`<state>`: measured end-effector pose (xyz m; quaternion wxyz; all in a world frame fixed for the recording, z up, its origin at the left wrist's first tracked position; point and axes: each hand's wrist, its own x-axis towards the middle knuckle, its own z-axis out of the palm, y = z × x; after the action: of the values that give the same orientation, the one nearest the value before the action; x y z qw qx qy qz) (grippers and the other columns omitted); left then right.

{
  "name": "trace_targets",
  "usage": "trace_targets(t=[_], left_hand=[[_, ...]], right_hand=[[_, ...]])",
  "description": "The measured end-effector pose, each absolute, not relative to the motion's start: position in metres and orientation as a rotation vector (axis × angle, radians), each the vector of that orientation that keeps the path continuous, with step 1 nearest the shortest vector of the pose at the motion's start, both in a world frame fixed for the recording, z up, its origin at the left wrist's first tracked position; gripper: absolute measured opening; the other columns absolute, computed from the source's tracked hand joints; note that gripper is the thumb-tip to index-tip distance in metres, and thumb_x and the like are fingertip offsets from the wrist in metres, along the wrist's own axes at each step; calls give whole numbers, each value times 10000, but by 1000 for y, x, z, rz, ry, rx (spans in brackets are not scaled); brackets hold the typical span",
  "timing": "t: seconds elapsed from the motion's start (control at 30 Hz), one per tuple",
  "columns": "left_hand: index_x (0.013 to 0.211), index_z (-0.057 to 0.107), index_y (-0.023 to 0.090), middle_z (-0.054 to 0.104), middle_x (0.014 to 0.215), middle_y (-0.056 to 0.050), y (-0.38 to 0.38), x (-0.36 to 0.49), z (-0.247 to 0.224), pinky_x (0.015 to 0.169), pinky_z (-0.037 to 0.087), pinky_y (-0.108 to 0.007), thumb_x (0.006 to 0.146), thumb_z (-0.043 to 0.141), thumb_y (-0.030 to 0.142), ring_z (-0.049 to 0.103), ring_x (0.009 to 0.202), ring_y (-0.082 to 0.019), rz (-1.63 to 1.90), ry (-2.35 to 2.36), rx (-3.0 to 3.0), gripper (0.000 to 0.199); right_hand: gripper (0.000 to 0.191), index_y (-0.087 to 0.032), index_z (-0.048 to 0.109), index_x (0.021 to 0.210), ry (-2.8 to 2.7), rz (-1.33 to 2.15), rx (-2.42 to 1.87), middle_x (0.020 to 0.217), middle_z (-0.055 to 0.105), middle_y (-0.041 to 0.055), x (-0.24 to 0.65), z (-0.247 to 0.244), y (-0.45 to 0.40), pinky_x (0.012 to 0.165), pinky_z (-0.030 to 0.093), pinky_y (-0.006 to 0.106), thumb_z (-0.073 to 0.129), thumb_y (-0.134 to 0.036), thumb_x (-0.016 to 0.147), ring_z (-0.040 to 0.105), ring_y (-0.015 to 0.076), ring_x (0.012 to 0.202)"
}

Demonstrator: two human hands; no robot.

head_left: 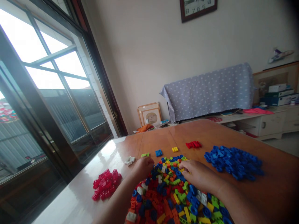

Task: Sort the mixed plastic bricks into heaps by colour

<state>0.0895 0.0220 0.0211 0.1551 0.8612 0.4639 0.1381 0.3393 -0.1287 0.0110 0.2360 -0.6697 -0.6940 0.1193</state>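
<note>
A large pile of mixed toy building bricks in red, orange, yellow, green, blue and white spreads in front of me. My left hand is at the pile's far left edge, its fingers curled closed, just below a small group of lime green bricks. Whatever it holds is hidden. Over the right side of the pile, my right hand has its fingers bent inward among the bricks. Its fingertips are close to yellow and blue pieces, and I cannot make out what is between them.
On the wooden table lie pink bricks at left and a blue heap at right. Along the back are white bricks, blue bricks, yellow bricks and red bricks. Beyond stands a low white cabinet.
</note>
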Motion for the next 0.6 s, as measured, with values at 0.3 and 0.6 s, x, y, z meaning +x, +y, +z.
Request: trace_targets(t=[0.3,0.6], left_hand=[[902,740,239,676,956,-17,0,103,17,726,420,-254,762,650,241,606,859,-175,338,1212,2733,167],[949,742,255,681,1004,-17,0,103,19,715,417,-253,760,660,247,609,887,-185,329,1275,2679,206]], right_hand=[[149,-217,668,930,-1900,352,-1805,954,711,63,339,13,-128,735,370,272,547,-284,875,634,215,887],[172,-220,682,958,-1902,353,-1789,935,711,66,339,14,-130,743,378,275,562,-321,889,639,220,884]])
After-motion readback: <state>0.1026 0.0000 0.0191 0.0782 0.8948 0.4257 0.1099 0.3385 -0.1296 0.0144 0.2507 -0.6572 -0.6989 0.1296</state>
